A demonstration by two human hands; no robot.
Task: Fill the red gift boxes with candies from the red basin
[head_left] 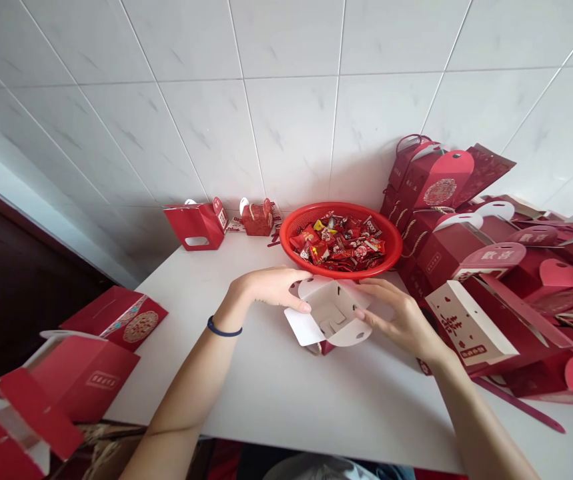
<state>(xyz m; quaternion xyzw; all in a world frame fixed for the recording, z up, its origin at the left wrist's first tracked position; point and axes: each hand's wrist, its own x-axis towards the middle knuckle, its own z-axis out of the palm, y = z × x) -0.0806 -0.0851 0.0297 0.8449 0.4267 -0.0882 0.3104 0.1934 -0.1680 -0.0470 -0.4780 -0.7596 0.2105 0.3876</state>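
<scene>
A small red gift box (329, 317) stands on the white table with its top flaps spread and its pale inside facing up. I see no contents in it. My left hand (279, 288) holds its left side, the thumb over the rim and the fingers at the back flap. On the right side, my right hand (391, 310) grips the box wall, its thumb reaching inside and its fingers outside. Just behind the box sits a red plastic basket (290, 257) filled with wrapped candies (339, 240).
Stacked red gift boxes (446, 243) crowd the table's right side, with a dark red strap (521, 405) in front. A red box (199, 227) and a smaller one (257, 219) stand by the tiled wall (296, 133). More boxes (86, 373) are at the left edge.
</scene>
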